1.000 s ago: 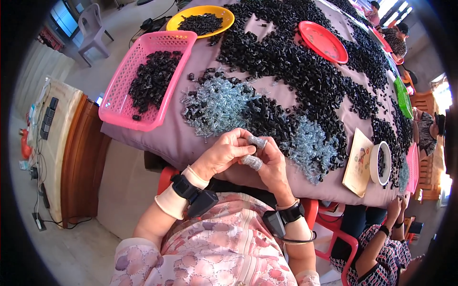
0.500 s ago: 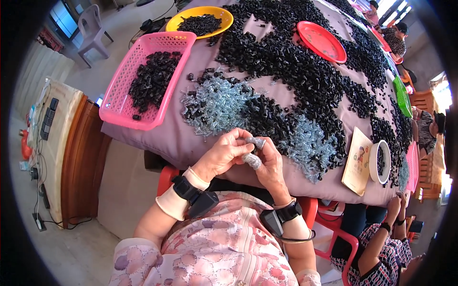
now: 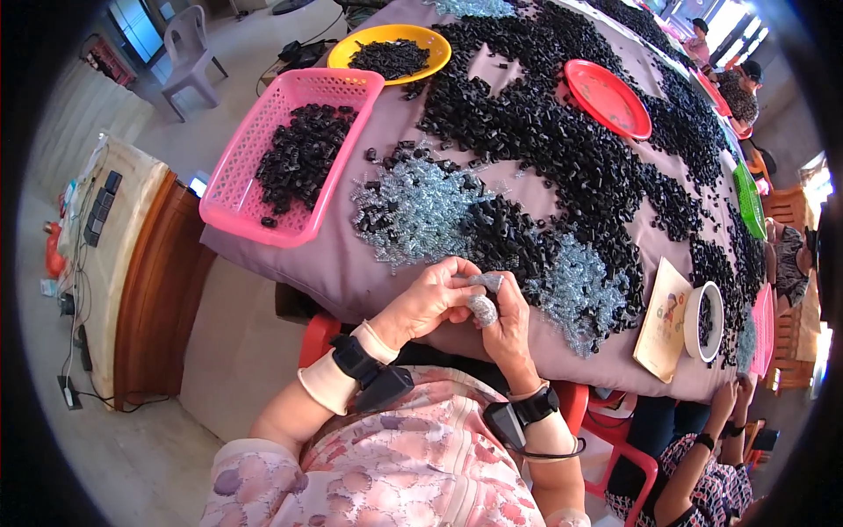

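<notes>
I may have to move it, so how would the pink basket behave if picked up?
The pink basket would probably flex slightly, since its perforated walls look like thin plastic. It may feel fairly light for its size, as the small black pieces fill it only partway. If it were tilted, those pieces would likely slide, since they appear to lie loose.

1. The view has shifted: the left hand (image 3: 428,303), the right hand (image 3: 507,329) and the table (image 3: 325,279) around them now appear lower and somewhat more to the right.
2. At the grip, the right hand's two grey-wrapped fingertips (image 3: 482,310) are closer together than before.
3. Far beyond the grip, a pale bluish pile (image 3: 472,8) has come into view.
</notes>
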